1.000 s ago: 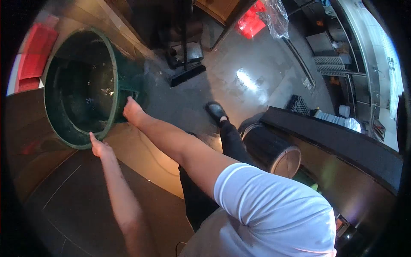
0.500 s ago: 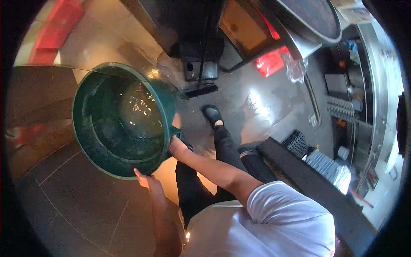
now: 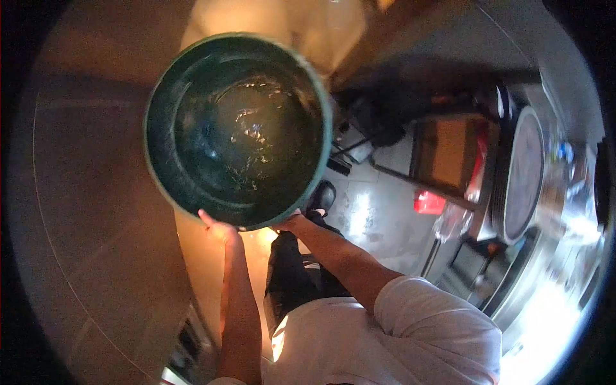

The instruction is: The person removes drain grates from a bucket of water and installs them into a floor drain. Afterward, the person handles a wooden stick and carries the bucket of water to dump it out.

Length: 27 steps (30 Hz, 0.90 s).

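A large round green bin (image 3: 183, 157) is in front of me, its mouth facing up toward the camera. Rippling, shiny liquid (image 3: 253, 131) lies at its bottom. My left hand (image 3: 220, 231) grips the near rim, thumb over the edge and the other fingers out of sight beneath. My right hand (image 3: 292, 222) holds the bin's near right side just below the rim; its fingers are mostly hidden by the wall.
Right of the bin, a broom head (image 3: 339, 167) rests on the floor near my dark shoe (image 3: 323, 195). Further right are a round-topped dark object (image 3: 521, 176), a red bag (image 3: 428, 202) and clear plastic (image 3: 452, 222). Large dark tiles (image 3: 96, 192) fill the left side.
My view has swung left across the room. The bin now appears higher and further right in view, with both hands still on it. The liquid's ripples have shifted.
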Each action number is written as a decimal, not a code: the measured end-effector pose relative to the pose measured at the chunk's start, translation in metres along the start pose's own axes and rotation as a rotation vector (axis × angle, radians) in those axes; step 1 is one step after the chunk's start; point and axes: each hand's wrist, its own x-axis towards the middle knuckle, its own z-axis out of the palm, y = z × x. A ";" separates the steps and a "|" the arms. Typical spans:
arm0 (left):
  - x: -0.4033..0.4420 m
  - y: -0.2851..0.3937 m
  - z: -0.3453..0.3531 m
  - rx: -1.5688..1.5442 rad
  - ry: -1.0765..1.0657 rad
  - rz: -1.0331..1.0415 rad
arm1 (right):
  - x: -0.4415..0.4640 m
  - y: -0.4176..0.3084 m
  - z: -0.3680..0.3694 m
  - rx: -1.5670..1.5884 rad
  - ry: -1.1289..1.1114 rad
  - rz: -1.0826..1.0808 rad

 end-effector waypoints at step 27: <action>-0.116 -0.135 -0.060 -0.447 -0.226 -0.050 | -0.098 -0.070 -0.029 -3.683 -0.129 -0.692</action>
